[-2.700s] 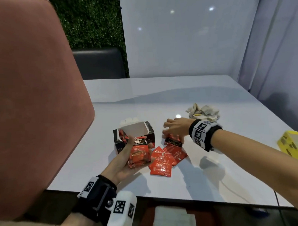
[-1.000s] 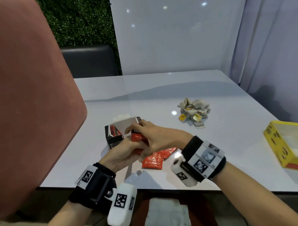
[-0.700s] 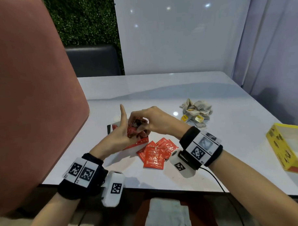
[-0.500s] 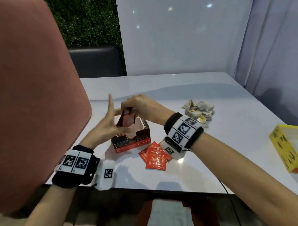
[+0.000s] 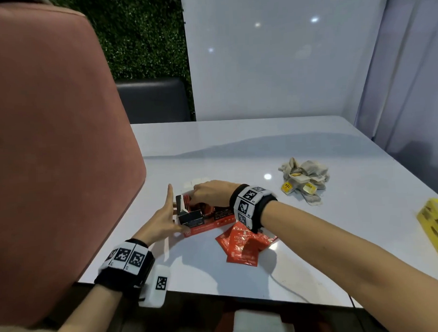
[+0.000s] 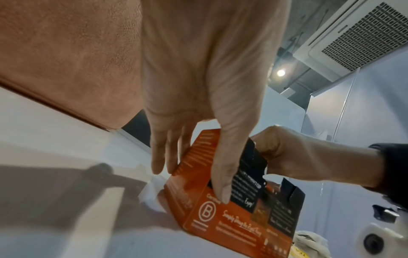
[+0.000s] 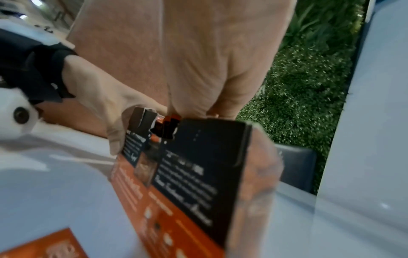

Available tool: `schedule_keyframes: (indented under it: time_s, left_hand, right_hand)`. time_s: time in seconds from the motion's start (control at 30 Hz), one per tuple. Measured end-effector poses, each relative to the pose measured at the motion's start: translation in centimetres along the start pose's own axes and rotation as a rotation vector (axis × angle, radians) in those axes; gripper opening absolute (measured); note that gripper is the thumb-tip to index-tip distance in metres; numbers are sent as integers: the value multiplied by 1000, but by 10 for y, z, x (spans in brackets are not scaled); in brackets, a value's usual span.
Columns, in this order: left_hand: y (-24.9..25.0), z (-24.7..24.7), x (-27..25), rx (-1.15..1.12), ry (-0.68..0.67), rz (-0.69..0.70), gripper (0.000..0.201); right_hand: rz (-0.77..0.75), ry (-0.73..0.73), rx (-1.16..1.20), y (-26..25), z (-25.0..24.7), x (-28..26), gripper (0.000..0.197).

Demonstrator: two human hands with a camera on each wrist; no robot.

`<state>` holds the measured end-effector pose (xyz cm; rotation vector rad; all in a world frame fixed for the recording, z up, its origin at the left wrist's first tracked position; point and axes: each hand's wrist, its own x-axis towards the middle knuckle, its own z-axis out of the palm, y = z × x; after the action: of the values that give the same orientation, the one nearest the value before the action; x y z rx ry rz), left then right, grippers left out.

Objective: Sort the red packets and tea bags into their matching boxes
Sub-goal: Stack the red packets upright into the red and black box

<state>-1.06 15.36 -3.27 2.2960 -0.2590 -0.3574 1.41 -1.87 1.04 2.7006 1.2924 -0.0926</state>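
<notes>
The red and black box point(image 5: 207, 219) stands open on the white table point(image 5: 237, 150). My left hand point(image 5: 173, 212) braces its left end with straight fingers point(image 6: 159, 157), the thumb lying along the front face point(image 6: 223, 174). From above, my right hand point(image 5: 200, 193) reaches into the open top with curled fingers point(image 6: 271, 148) on a bunch of red packets point(image 5: 188, 201); its fingertips are hidden by the box wall point(image 7: 198, 174). More red packets point(image 5: 243, 245) lie loose under my right wrist. A heap of tea bags point(image 5: 303, 180) sits at the right, and the yellow box point(image 5: 436, 230) at the far right edge.
A pink chair back point(image 5: 51, 147) fills the left side, close to my left arm. A dark seat point(image 5: 153, 101) stands beyond the table's far edge. A small white thing point(image 5: 195, 184) lies right behind the red box.
My right hand has come down from above the box and now has the red packets inside its open top. My left hand has dropped to brace the box's left end.
</notes>
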Motion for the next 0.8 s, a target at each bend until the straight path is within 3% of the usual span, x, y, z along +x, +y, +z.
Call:
schedule_keyframes:
  time_s: [0.17,0.33,0.4,0.47,0.6,0.8]
  left_hand:
    - [1,0,3,15,-3,16,124]
    - [-6,-1,9,60,1,-2,127]
    - [-7,0,12,73,8,-25,128]
    - [-6,1,13,90,6,-46,126]
    - [-4,2,15,120,-1,-61,119]
    - [-1,1,12,177,-17,-69,119]
  right_hand:
    - [3,60,132,3,11,10,24]
    - [241,422,366,7,3,-11,18]
    - [407,364,407,1,-3,-17,15]
    - [518,193,384,-3,-2,-15,16]
    - [511,-6,402,-8,5,-2,26]
    - [529,-56,459,-7,0,1,27]
